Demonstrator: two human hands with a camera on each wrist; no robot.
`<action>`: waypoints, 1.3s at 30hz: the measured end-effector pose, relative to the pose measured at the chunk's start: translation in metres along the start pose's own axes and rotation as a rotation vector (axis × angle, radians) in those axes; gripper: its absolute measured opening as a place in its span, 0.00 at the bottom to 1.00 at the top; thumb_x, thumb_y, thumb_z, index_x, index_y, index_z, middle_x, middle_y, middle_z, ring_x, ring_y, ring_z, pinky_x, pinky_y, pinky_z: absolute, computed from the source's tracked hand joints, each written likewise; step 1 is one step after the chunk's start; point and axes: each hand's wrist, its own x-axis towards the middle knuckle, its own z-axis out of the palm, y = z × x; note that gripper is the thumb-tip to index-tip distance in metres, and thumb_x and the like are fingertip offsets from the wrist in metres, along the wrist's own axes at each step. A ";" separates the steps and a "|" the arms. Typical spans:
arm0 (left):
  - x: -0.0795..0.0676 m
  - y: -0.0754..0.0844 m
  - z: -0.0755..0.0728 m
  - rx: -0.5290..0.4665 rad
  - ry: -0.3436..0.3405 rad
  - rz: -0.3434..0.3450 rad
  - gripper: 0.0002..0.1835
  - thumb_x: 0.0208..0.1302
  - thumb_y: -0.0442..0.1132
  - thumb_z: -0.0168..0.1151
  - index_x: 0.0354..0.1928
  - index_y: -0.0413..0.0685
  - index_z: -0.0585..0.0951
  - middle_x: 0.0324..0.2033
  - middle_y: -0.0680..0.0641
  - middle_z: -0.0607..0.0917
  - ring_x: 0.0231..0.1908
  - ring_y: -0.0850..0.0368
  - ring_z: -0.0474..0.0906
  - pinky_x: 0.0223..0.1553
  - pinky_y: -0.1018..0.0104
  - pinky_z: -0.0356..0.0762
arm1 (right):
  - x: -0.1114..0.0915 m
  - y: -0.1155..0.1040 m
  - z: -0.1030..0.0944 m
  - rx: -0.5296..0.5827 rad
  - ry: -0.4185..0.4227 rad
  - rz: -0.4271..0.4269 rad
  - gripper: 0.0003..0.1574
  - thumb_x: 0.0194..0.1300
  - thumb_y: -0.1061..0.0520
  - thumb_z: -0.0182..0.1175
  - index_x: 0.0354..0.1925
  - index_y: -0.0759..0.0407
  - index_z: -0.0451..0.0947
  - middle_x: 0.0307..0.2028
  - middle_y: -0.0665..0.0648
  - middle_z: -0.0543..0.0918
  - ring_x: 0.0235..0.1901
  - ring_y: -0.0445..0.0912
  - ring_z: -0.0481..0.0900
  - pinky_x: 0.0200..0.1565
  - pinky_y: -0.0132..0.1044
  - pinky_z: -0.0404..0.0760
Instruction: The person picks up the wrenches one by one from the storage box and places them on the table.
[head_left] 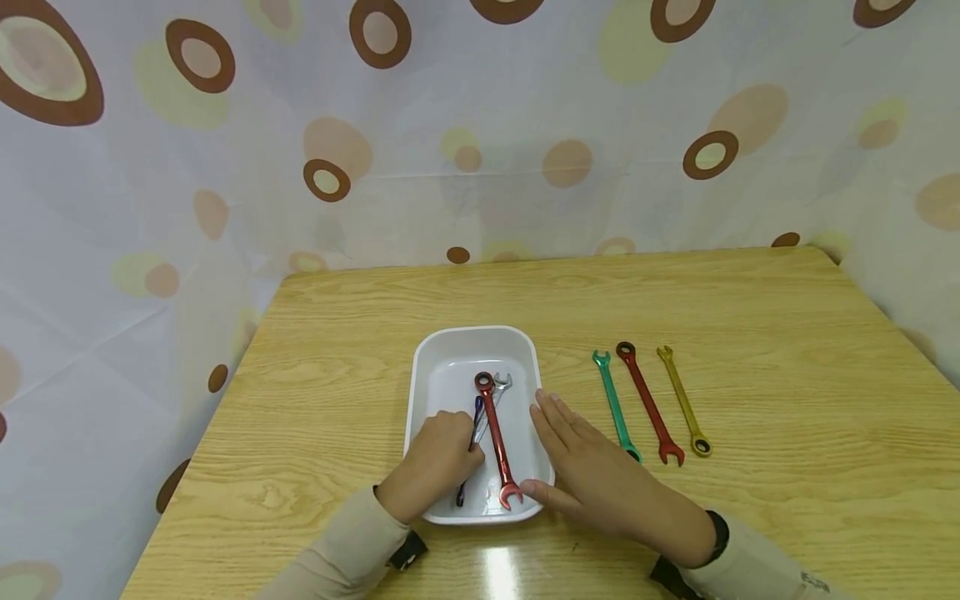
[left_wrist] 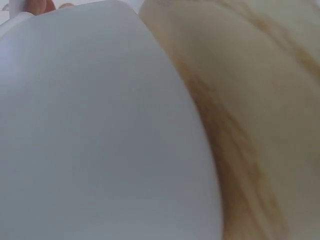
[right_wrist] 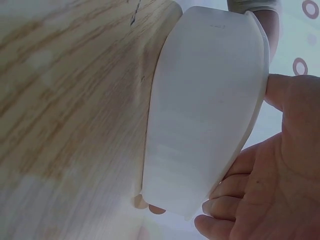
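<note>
A white plastic tray (head_left: 474, 330) stands on the table. My left hand (head_left: 437, 460) reaches inside it and grips a dark purple wrench (head_left: 478, 407), whose middle the fingers hide. Right of that wrench lies a red combination wrench (head_left: 495, 433), crossing over a silver wrench (head_left: 503, 382). With fairly straight fingers, my right hand (head_left: 592, 471) touches the tray's right rim. In the right wrist view, its thumb and fingertips meet the rim above the tray's outer wall (right_wrist: 205, 110). The left wrist view is mostly filled by the white tray wall (left_wrist: 100, 125).
On the wooden table (head_left: 337, 350), right of the tray, lie a green wrench (head_left: 613, 400), a red wrench (head_left: 647, 398) and a yellow wrench (head_left: 681, 398), side by side. The right hand partly covers the green one's near end. A patterned curtain (head_left: 480, 100) hangs behind.
</note>
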 end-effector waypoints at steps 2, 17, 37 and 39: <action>-0.001 0.000 -0.001 -0.017 0.001 -0.010 0.13 0.47 0.31 0.60 0.14 0.47 0.66 0.13 0.50 0.69 0.15 0.57 0.67 0.14 0.66 0.63 | 0.000 0.000 0.001 -0.002 0.001 -0.002 0.52 0.69 0.33 0.47 0.70 0.72 0.53 0.72 0.70 0.52 0.72 0.60 0.49 0.67 0.53 0.58; 0.000 -0.009 -0.050 -0.283 0.052 -0.013 0.06 0.64 0.33 0.59 0.30 0.39 0.76 0.17 0.51 0.76 0.16 0.63 0.70 0.15 0.73 0.67 | -0.001 0.000 0.001 0.004 0.016 -0.001 0.52 0.69 0.33 0.48 0.70 0.72 0.53 0.72 0.70 0.51 0.72 0.61 0.50 0.67 0.53 0.58; -0.020 -0.072 -0.085 -0.475 0.058 -0.280 0.13 0.72 0.38 0.52 0.46 0.31 0.74 0.36 0.39 0.79 0.22 0.56 0.80 0.25 0.61 0.82 | -0.001 0.001 0.000 0.017 0.005 -0.002 0.52 0.70 0.32 0.45 0.70 0.72 0.52 0.72 0.70 0.50 0.72 0.60 0.48 0.67 0.53 0.58; -0.021 -0.077 -0.082 -0.472 0.043 -0.290 0.12 0.72 0.37 0.52 0.45 0.31 0.73 0.34 0.39 0.79 0.20 0.56 0.79 0.25 0.60 0.82 | -0.001 0.000 -0.001 0.019 0.000 0.003 0.52 0.70 0.32 0.45 0.71 0.72 0.52 0.72 0.70 0.49 0.72 0.60 0.48 0.68 0.53 0.58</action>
